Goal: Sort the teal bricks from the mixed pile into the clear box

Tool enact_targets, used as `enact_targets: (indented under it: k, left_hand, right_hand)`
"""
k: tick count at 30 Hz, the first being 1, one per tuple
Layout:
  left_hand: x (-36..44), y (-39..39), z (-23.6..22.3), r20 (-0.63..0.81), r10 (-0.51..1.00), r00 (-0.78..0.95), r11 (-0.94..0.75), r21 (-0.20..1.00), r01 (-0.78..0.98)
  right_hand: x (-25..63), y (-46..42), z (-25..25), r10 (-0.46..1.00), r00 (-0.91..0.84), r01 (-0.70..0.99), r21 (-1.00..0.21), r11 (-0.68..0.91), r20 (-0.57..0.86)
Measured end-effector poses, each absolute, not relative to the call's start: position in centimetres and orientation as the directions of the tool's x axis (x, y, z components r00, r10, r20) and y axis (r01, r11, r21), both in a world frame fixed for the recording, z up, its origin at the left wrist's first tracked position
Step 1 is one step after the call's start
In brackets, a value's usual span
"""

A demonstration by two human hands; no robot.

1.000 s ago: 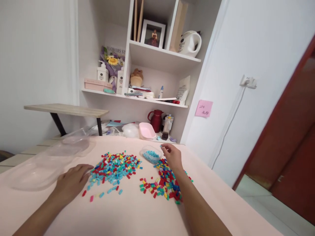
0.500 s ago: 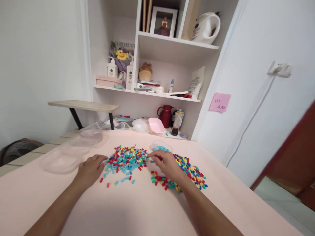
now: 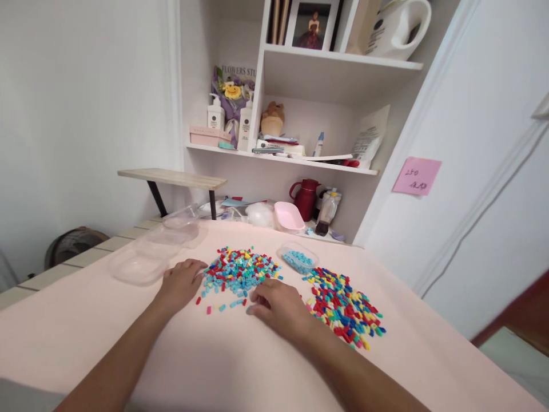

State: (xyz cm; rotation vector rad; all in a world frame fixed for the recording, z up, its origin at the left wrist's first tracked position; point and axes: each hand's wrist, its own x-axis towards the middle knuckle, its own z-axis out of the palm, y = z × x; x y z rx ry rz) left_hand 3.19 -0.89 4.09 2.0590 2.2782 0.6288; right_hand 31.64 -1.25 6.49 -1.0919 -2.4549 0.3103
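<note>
A pile of small coloured toy bricks, many of them light blue, lies between my hands. At its left edge, my left hand rests on the table with fingers loosely stretched, the tips touching the outer bricks. My right hand hovers low at the near right side of this pile. Its fingers are bent, with the thumb apart from them and no brick visible between. To the right lies a second pile of mixed bricks, partly behind my right wrist. A clear plastic container behind my right hand holds light-blue bricks.
Clear empty containers stand at the left of the pink table. Along the back are a pink tub, a red jug and a bottle. A small wooden stand is at the back left, below white shelves.
The view has turned a little to the left. My right hand has drawn back from the left pile's right edge to its near side. My left hand stays at the left edge.
</note>
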Motion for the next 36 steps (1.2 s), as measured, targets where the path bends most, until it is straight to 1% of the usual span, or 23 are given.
enact_targets:
  k: [4, 10, 13, 16, 18, 20, 22, 27, 33, 36]
  left_hand:
    - [3.1, -0.8, 4.0, 0.264, 0.955, -0.138, 0.058, 0.292, 0.955]
    - [2.9, -0.7, 3.9, 0.257, 0.957, -0.134, 0.06, 0.28, 0.958]
    - [2.9, -0.7, 4.1, 0.254, 0.959, -0.128, 0.055, 0.276, 0.96]
    - [2.8, -0.5, 4.2, 0.248, 0.96, -0.128, 0.061, 0.262, 0.963]
    - [2.7, -0.4, 4.2, 0.236, 0.961, -0.144, 0.079, 0.264, 0.961]
    - [2.6, -0.2, 4.2, 0.241, 0.96, -0.142, 0.076, 0.263, 0.962]
    - [2.5, -0.2, 4.2, 0.253, 0.958, -0.135, 0.066, 0.264, 0.962]
    - [2.3, -0.1, 4.1, 0.256, 0.958, -0.129, 0.058, 0.268, 0.962]
    - [2.0, 0.0, 3.8, 0.269, 0.957, -0.108, 0.029, 0.281, 0.959]
    - [1.9, 0.1, 3.6, 0.282, 0.953, -0.113, 0.03, 0.283, 0.959]
  right_hand:
    - [31.0, -1.4, 6.4, 0.716, -0.629, 0.625, -0.351, 0.698, 0.304]
    - [31.2, -1.1, 6.1, 0.717, -0.627, 0.596, -0.404, 0.693, 0.305]
    - [32.4, 0.3, 6.4, 0.735, -0.59, 0.593, -0.439, 0.675, 0.334]
    - [34.7, 2.5, 7.4, 0.777, -0.458, 0.579, -0.519, 0.629, 0.431]
    - [36.7, 3.9, 8.2, 0.825, -0.258, 0.567, -0.613, 0.551, 0.504]
    - [38.7, 5.0, 8.8, 0.842, -0.069, 0.547, -0.686, 0.481, 0.535]
    - [40.5, 5.6, 9.1, 0.835, 0.035, 0.535, -0.717, 0.448, 0.548]
    - [42.3, 6.2, 8.9, 0.811, 0.155, 0.485, -0.759, 0.434, 0.563]
    - [41.8, 6.8, 8.4, 0.806, 0.168, 0.406, -0.785, 0.469, 0.568]
    - [41.9, 6.6, 8.6, 0.798, 0.211, 0.332, -0.809, 0.484, 0.564]
